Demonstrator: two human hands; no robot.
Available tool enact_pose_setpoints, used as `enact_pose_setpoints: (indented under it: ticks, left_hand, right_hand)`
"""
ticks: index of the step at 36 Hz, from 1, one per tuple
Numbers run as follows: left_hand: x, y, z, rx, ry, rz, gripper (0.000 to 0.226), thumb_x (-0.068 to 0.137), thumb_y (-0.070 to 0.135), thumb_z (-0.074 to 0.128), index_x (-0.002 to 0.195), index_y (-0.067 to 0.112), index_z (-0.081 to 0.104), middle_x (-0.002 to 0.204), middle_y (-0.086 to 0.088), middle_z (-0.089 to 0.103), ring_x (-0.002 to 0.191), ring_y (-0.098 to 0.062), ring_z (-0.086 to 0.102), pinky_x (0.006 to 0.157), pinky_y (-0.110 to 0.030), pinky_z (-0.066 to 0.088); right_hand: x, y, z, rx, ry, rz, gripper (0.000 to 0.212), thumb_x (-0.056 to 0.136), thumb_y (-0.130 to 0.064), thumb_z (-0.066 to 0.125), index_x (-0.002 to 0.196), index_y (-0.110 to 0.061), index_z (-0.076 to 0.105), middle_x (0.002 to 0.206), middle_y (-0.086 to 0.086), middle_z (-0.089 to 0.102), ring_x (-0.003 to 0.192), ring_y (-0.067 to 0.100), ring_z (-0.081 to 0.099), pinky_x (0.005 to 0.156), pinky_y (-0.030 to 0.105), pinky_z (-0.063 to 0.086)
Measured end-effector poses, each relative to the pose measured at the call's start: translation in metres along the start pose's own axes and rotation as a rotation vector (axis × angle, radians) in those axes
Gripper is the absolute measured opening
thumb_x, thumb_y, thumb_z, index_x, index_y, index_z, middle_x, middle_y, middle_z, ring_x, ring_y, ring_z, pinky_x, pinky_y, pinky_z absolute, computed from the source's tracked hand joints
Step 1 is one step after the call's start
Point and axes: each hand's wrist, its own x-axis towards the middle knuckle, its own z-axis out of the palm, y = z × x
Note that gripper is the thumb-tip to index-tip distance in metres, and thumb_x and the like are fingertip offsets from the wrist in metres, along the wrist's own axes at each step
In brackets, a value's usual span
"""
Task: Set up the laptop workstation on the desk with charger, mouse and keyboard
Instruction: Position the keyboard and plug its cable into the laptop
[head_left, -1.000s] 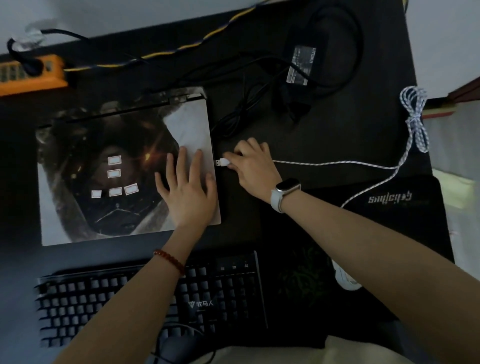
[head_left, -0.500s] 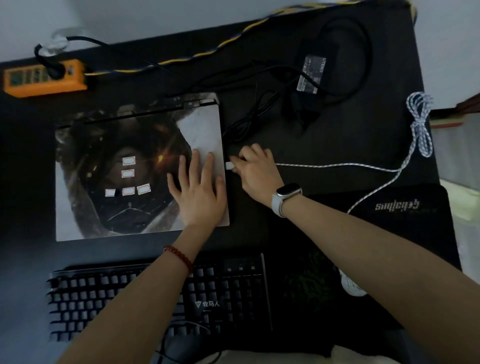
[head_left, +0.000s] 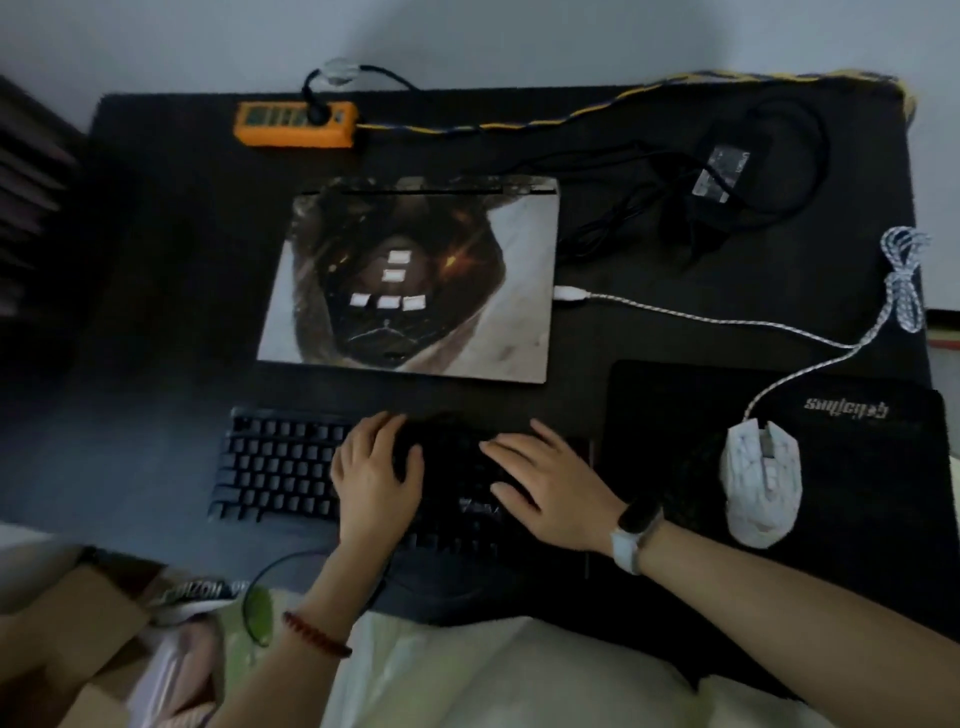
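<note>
Keyboard, black with raised dark keys (head_left: 280, 462), is lying at the worktop's (head_left: 171, 218) near edge, below the closed art-skinned laptop (head_left: 415, 280). Both hands, left (head_left: 376, 475) and right (head_left: 550, 486), are resting flat and released on it, grasping nothing. Judging by this, they are squaring it; sliding it evenly suits. Open room is lying leftward, while the black mouse mat (head_left: 841, 457) is crowding its right end.
</note>
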Motion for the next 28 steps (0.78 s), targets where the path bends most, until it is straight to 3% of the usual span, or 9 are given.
enact_pose_setpoints:
  ticks: [4,7,10,13,16,19,23,25,28]
  left_hand:
    - [-0.04,-0.035,-0.002,-0.054,-0.022,-0.186,0.047,0.09,0.029,0.054,0.133,0.014,0.043,0.144,-0.011,0.034,0.135,-0.032,0.025,0.11,-0.053,0.023]
    - [-0.07,-0.052,0.001,-0.073,-0.01,-0.215,0.054,0.089,0.034,0.054,0.137,0.015,0.038,0.148,-0.012,0.028,0.138,-0.031,0.018,0.112,-0.051,0.019]
    - [-0.097,-0.065,0.002,-0.084,-0.033,-0.245,0.074,0.082,0.062,0.045,0.14,0.018,0.031,0.15,-0.008,0.024,0.139,-0.029,0.016,0.113,-0.048,0.016]
    - [-0.113,-0.079,0.008,0.031,-0.114,-0.18,0.089,0.072,0.073,0.04,0.143,0.021,0.025,0.149,-0.004,0.024,0.139,-0.025,0.017,0.114,-0.045,0.01]
    - [-0.115,-0.098,0.015,0.187,-0.194,-0.083,0.09,0.074,0.065,0.055,0.144,0.022,0.019,0.147,-0.005,0.027,0.137,-0.026,0.021,0.114,-0.046,0.009]
    - [-0.103,-0.11,0.012,0.256,-0.199,-0.024,0.083,0.071,0.062,0.059,0.138,0.023,0.031,0.134,-0.004,0.043,0.123,-0.028,0.035,0.105,-0.044,0.024]
    - [-0.083,-0.121,0.002,0.31,-0.159,0.083,0.047,0.075,0.051,0.056,0.112,0.023,0.051,0.106,0.002,0.063,0.105,-0.023,0.047,0.086,-0.037,0.028]
    - [-0.077,-0.129,-0.003,0.353,-0.165,0.185,0.031,0.078,0.048,0.055,0.093,0.022,0.058,0.093,0.004,0.065,0.099,-0.022,0.048,0.08,-0.035,0.023]
    - [-0.073,-0.134,-0.012,0.373,-0.145,0.346,0.021,0.066,0.04,0.073,0.068,0.021,0.064,0.068,0.006,0.064,0.08,-0.023,0.057,0.072,-0.033,0.022]
  right_hand:
    - [0.003,-0.029,0.018,0.101,0.0,0.045,0.063,0.094,-0.052,0.02,0.138,-0.011,0.037,0.14,0.005,0.046,0.14,0.015,0.024,0.118,0.033,0.002]
    - [0.008,-0.046,0.023,0.413,-0.028,0.148,0.047,0.097,-0.04,0.026,0.134,-0.016,0.044,0.131,0.003,0.056,0.129,0.012,0.041,0.114,0.027,0.018]
    - [0.016,-0.061,0.021,0.926,-0.119,0.329,0.035,0.099,-0.033,0.025,0.122,-0.024,0.05,0.097,0.002,0.068,0.093,0.01,0.062,0.086,0.024,0.043]
    - [0.023,-0.061,0.014,1.063,-0.282,0.439,0.025,0.096,-0.035,0.038,0.112,-0.025,0.054,0.085,0.0,0.069,0.07,0.009,0.064,0.065,0.023,0.051]
    - [0.023,-0.063,0.011,0.637,-0.364,0.367,0.025,0.094,-0.026,0.048,0.115,-0.019,0.06,0.09,0.0,0.069,0.071,0.0,0.063,0.065,0.016,0.05]
    - [0.023,-0.068,0.023,0.008,-0.222,0.224,0.03,0.095,-0.027,0.043,0.118,-0.016,0.059,0.115,0.003,0.061,0.105,0.016,0.055,0.089,0.029,0.045]
    - [0.037,-0.082,0.04,-0.214,-0.012,0.192,0.041,0.093,-0.033,0.043,0.131,-0.018,0.045,0.13,0.004,0.045,0.123,0.024,0.037,0.1,0.038,0.032]
    - [0.051,-0.09,0.05,-0.301,-0.059,0.188,0.057,0.09,-0.044,0.046,0.14,-0.021,0.03,0.142,0.006,0.033,0.134,0.026,0.025,0.108,0.044,0.024]
    - [0.076,-0.1,0.065,-0.387,-0.255,0.197,0.085,0.08,-0.062,0.05,0.145,-0.029,0.006,0.155,0.006,0.006,0.143,0.03,0.0,0.114,0.056,0.005]
